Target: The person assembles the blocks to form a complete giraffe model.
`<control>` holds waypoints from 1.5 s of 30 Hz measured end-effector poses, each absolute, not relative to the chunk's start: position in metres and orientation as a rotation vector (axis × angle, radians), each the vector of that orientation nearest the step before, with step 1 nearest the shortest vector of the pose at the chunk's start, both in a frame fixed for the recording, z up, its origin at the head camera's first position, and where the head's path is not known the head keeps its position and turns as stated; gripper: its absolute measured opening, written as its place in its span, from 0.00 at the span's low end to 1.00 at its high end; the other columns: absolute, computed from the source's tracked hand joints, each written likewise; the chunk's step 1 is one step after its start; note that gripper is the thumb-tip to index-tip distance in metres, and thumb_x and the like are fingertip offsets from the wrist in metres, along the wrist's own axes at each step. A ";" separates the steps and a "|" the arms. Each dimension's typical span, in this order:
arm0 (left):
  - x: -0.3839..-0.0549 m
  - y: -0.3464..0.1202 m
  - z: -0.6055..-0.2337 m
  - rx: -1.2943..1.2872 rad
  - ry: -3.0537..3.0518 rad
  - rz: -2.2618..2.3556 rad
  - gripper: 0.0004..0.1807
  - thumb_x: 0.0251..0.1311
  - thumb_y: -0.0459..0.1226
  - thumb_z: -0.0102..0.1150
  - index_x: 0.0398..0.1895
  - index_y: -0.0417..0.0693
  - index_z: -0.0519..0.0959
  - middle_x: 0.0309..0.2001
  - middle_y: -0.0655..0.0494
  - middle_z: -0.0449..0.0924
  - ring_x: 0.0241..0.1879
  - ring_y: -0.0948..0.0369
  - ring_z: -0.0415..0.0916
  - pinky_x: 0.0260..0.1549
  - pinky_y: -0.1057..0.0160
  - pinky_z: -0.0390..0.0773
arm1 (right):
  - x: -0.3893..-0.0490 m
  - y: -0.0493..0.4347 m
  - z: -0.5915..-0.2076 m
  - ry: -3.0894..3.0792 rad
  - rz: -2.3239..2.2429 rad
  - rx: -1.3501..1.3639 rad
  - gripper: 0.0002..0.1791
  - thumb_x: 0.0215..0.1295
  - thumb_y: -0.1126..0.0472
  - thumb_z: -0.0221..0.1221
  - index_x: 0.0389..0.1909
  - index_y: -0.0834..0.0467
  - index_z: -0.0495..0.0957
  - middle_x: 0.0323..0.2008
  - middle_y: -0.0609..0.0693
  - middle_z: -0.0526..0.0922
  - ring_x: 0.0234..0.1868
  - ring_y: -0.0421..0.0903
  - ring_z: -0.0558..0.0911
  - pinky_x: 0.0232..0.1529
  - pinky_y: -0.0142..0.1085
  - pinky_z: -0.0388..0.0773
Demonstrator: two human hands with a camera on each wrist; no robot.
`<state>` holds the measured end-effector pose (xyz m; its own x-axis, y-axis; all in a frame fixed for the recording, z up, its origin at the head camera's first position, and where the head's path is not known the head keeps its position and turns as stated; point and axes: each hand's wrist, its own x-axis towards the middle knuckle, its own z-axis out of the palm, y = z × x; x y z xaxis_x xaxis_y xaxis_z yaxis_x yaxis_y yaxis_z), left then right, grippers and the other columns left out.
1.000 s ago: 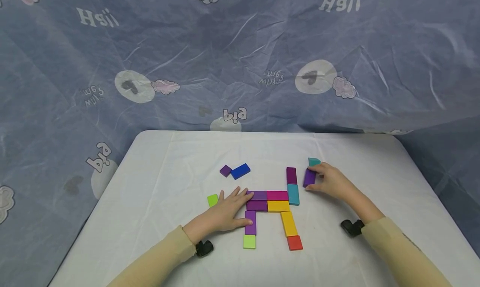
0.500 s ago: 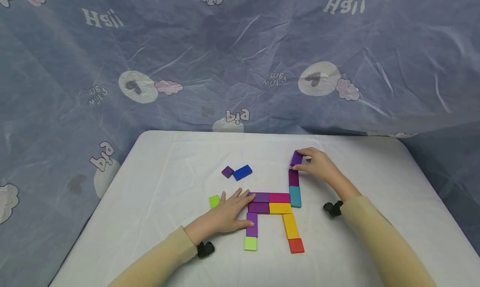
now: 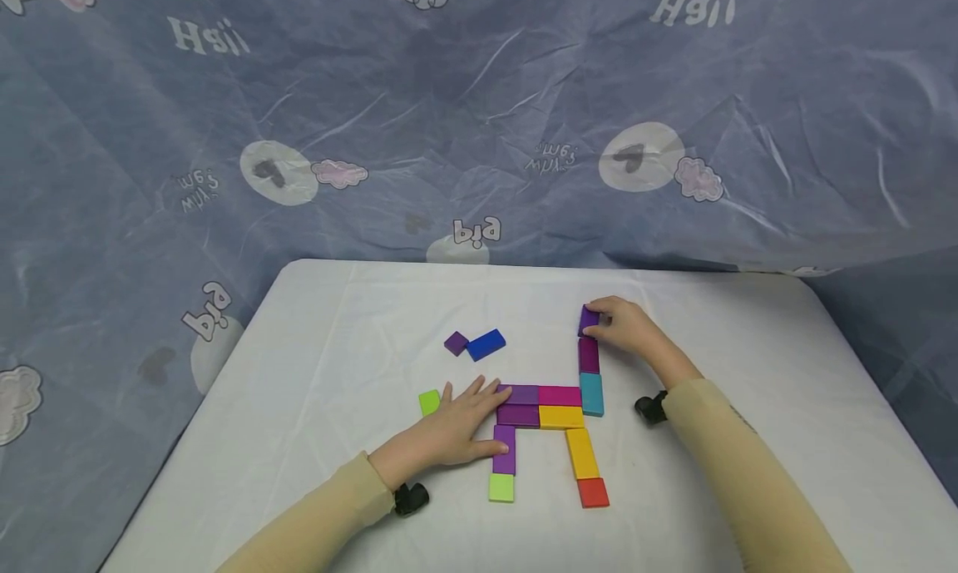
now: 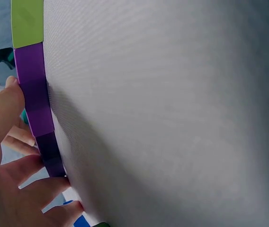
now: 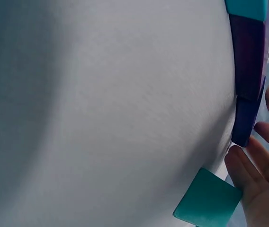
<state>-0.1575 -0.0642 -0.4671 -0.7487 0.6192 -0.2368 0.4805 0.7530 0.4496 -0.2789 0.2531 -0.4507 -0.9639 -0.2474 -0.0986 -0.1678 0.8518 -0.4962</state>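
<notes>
My right hand pinches a dark purple block between thumb and fingers. That block lies at the far end of a column, end to end with a plum block and a teal block. With fingers spread, my left hand rests at the left side of the pattern. Its fingertips touch the upper purple block, and the thumb touches the purple leg block. Another teal block lies beside my right hand in the right wrist view; the hand hides it in the head view.
A small purple block and a blue block lie loose at the back. A green block shows partly behind my left hand. Yellow, red and light green blocks form the near legs on the white table.
My right hand has carried the dark purple block left from beside the teal piece to the column's far end, then drawn it slightly nearer, against the plum block. My left hand has stayed put.
</notes>
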 end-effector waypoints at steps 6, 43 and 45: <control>-0.158 -0.064 -0.468 0.842 2.584 0.516 0.44 0.63 0.59 0.57 0.78 0.57 0.54 0.79 0.52 0.51 0.79 0.49 0.42 0.69 0.29 0.42 | -0.278 0.253 -0.449 2.860 -0.717 -0.341 0.27 0.68 0.61 0.59 0.66 0.67 0.70 0.66 0.69 0.69 0.62 0.66 0.73 0.65 0.58 0.68; -0.159 -0.066 -0.469 0.876 2.595 0.519 0.44 0.63 0.59 0.57 0.78 0.55 0.54 0.78 0.51 0.51 0.79 0.49 0.42 0.69 0.28 0.42 | -0.268 0.257 -0.448 2.904 -0.756 -0.430 0.23 0.69 0.63 0.58 0.63 0.66 0.73 0.65 0.66 0.71 0.62 0.65 0.74 0.63 0.57 0.71; -0.159 -0.066 -0.469 0.875 2.593 0.519 0.44 0.63 0.59 0.57 0.78 0.56 0.54 0.79 0.51 0.51 0.79 0.49 0.41 0.69 0.28 0.42 | -0.259 0.257 -0.444 2.907 -0.755 -0.446 0.23 0.68 0.61 0.59 0.62 0.66 0.74 0.62 0.67 0.73 0.58 0.64 0.76 0.60 0.56 0.74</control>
<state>-0.1586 -0.0661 -0.4692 -0.7461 0.6314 -0.2113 0.5013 0.7416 0.4458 -0.2586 0.2572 -0.4444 -0.9515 -0.3064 -0.0278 -0.2542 0.8338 -0.4900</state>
